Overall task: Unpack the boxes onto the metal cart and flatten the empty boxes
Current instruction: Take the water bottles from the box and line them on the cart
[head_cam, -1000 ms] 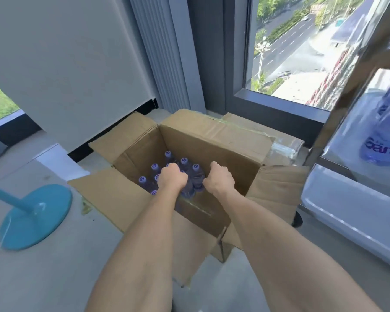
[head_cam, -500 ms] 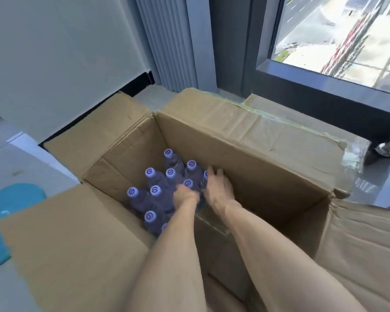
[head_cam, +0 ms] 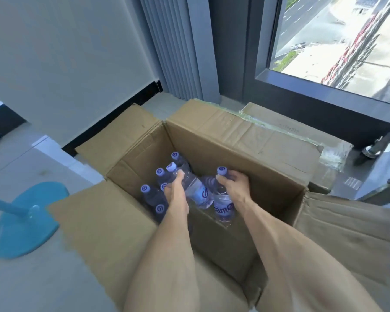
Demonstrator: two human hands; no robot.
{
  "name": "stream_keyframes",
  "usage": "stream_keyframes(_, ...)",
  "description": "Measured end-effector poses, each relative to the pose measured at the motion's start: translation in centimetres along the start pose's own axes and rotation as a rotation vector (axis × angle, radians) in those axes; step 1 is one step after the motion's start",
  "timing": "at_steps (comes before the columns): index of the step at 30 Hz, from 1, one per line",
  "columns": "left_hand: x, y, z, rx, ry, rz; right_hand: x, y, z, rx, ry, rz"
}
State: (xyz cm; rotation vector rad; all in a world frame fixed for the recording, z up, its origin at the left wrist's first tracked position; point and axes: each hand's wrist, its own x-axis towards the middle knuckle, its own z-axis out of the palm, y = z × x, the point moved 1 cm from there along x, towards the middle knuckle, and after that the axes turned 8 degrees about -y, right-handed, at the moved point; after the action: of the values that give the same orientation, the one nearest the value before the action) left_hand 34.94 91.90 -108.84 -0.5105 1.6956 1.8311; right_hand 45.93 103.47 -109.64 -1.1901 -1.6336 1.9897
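Two hands, left hand [head_cam: 176, 194] and right hand [head_cam: 235, 188], each grip a bottle

Your bare forearms are reaching forward and down, side by side. Your left hand [head_cam: 176, 194] is curling its fingers around a bottle [head_cam: 195, 190], tilted. Your right hand [head_cam: 235, 188] is gripping another bottle [head_cam: 223, 202] near its neck, thumb just under the cap.

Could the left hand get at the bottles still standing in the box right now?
Probably not yet: the left hand already grips a bottle. The standing bottles lie uncovered in the open box.
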Motion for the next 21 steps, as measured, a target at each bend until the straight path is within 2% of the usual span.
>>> stream_keyframes(3,-4.4,3.6,-0.3,-0.147,-0.093,0.04,-4.3,-4.8,-2.3,0.197,0.013,-0.036)
stream_keyframes(6,-8.8,5.9,-0.3,-0.299,-0.281,0.059,-9.3,-9.7,-3.9,0.428,-0.013,-0.036)
stream_keyframes(10,-18.0,7.7,-1.2,-0.402,-0.421,-0.027,-16.8,-14.0,-5.9,0.836,-0.153,0.003)
stream_keyframes(12,-23.1,7.6,-2.9,-0.427,-0.609,-0.021,-20.6,-14.5,-7.8,0.918,-0.202,-0.086)
stream_keyframes(16,-33.1,4.9,-4.8,-0.443,-0.892,0.156,-29.5,-13.3,-11.1,1.029,-0.295,-0.186)
stream_keyframes(18,-38.2,2.6,-6.1,-0.372,-0.94,0.212,-34.4,-12.2,-12.5,1.002,-0.22,-0.214)
stream_keyframes(21,-43.5,-3.2,-7.8,-0.23,-0.879,0.106,-43.0,-9.5,-14.4,1.116,-0.171,-0.255)
